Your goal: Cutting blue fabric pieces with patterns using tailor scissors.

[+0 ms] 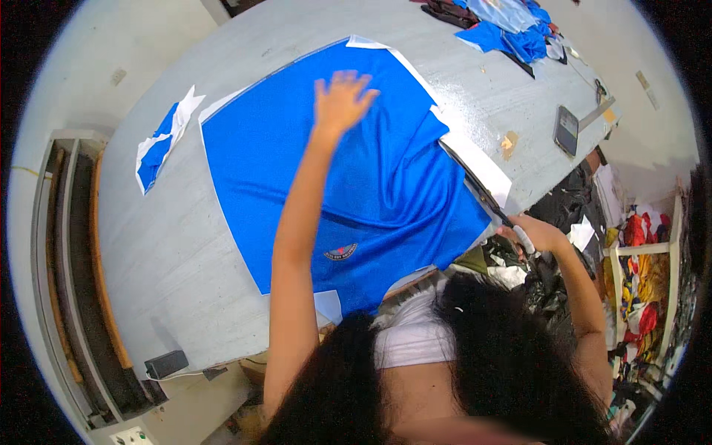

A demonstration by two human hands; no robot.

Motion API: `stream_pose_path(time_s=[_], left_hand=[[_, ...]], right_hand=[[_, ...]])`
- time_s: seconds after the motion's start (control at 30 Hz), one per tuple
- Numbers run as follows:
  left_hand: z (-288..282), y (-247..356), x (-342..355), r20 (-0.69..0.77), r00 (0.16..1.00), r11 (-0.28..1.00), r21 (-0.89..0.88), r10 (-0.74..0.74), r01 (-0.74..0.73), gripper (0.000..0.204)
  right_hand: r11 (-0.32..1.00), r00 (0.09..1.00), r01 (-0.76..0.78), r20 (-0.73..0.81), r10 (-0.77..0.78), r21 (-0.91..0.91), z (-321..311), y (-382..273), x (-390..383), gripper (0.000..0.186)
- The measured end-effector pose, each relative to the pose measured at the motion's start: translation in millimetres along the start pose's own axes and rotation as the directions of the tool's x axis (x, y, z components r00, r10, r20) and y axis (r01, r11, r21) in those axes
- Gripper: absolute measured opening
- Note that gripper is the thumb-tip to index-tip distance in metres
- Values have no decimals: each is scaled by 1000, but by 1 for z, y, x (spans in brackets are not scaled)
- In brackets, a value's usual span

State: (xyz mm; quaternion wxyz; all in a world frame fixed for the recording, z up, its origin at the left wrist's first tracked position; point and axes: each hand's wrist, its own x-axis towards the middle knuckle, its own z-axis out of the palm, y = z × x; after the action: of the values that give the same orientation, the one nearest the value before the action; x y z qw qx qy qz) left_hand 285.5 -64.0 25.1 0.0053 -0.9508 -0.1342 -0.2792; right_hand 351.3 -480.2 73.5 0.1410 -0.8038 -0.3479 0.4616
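A large blue fabric piece (267,170) with white edges and a small printed emblem lies over the table, wrinkled toward its right side. My left hand (343,105) rests on its far part, fingers spread, holding nothing. At the fabric's right edge, my right hand (535,233) grips a pair of scissors (486,199) by the handles. The dark blades point up and left, along a white strip (482,170) at the blue edge. Whether the blades are apart, I cannot tell.
The grey table (156,282) carries a blue-and-white scrap (165,141) at left, a phone (567,130) at right and a fabric pile (512,26) at the far right. A black box (167,363) sits near the front left. Shelves with colourful cloth (641,274) stand right.
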Motion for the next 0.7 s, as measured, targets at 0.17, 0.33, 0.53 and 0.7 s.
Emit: stream_pose_path(time_s=[0.17, 0.33, 0.53, 0.7], left_hand=[[20, -139, -60, 75, 753, 736, 294, -654, 610, 63], [-20, -140, -119, 34, 452, 440, 306, -891, 844, 68], [-54, -128, -159, -142, 306, 238, 366, -941, 900, 67], [-30, -40, -91, -37, 984, 980, -103, -175, 170, 37]], right_hand=[[1000, 998, 26, 64, -27, 3, -13, -3, 9, 55], [1000, 997, 13, 74, -12, -5, -30, -8, 20, 50], [997, 983, 69, 170, -65, -21, -49, -2, 45, 54], [992, 966, 97, 248, -75, -77, -56, -14, 53, 67]])
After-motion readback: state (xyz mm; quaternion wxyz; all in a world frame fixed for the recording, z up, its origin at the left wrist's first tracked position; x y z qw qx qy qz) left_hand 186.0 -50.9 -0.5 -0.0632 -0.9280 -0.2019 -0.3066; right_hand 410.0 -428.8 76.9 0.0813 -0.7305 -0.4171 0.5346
